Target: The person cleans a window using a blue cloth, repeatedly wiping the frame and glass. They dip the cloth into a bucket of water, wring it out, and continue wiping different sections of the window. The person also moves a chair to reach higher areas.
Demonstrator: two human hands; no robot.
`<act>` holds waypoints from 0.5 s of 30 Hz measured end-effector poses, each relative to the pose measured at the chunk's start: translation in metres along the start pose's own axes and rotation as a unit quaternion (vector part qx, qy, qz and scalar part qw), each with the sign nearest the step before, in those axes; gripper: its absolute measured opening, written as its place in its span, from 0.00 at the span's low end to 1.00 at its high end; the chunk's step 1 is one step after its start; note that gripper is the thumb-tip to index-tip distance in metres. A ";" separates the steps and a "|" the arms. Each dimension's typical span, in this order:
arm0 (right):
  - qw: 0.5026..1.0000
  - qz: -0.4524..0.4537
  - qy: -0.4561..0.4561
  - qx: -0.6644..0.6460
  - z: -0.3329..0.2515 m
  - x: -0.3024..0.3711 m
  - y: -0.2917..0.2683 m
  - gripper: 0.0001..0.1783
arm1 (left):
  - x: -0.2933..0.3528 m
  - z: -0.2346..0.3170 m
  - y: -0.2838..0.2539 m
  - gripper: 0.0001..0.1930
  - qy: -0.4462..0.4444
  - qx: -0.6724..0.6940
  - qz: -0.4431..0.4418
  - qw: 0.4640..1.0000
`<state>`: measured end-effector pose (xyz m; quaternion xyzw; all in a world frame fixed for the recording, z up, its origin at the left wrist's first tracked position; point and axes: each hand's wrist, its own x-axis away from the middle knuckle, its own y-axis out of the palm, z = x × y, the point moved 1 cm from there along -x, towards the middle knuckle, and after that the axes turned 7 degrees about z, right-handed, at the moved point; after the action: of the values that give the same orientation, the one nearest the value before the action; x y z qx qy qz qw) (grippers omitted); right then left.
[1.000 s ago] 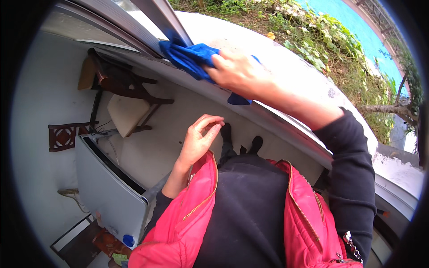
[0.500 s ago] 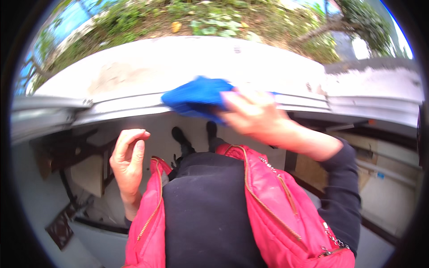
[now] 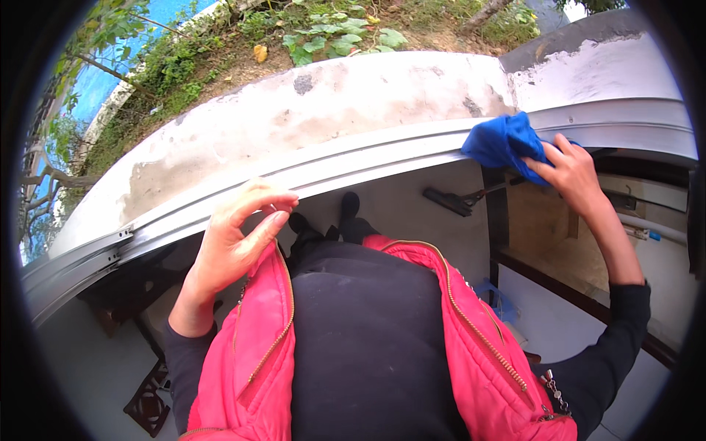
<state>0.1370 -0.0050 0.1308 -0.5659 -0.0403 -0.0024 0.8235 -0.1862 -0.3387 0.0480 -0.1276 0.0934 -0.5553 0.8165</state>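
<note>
A crumpled blue cloth (image 3: 504,145) lies against the white metal window track (image 3: 353,156) toward its right end. My right hand (image 3: 572,170) grips the cloth, its fingers bunched into the fabric. The palm side and part of the thumb are hidden. Farther left, my left hand (image 3: 239,239) hovers at the near edge of the track, fingers loosely bent and the thumb apart from them. Nothing shows in that hand, and whether its fingertips touch the track I cannot tell. Parallel grooves run along the track.
Beyond the track is a stained white ledge (image 3: 382,95), then soil and green plants (image 3: 338,37). Indoors, a dark broom-like head (image 3: 448,200) lies on the floor by my feet. A wooden cabinet (image 3: 540,213) stands at the right, a blue plastic stool (image 3: 500,300) below.
My right hand has carried the blue cloth rightward along the track. My left hand has come up and right, closer to the track. The view has tilted and shifted.
</note>
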 end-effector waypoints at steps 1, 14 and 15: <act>1.000 -0.006 -0.001 0.028 -0.005 0.002 -0.012 0.19 | -0.008 0.005 -0.001 0.12 -0.004 0.008 -0.006 1.000; 0.285 0.443 0.377 -0.762 -0.227 -0.211 -0.027 0.11 | -0.119 0.054 0.006 0.40 0.035 0.200 -0.181 0.962; 0.241 0.442 0.319 -0.803 -0.240 -0.226 -0.030 0.14 | -0.120 0.052 0.000 0.34 0.022 0.218 -0.203 0.954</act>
<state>-0.0747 -0.2488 0.0579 -0.8146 0.5051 0.1499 -0.2424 -0.2149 -0.2221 0.0988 0.0491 -0.0400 -0.7191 0.6920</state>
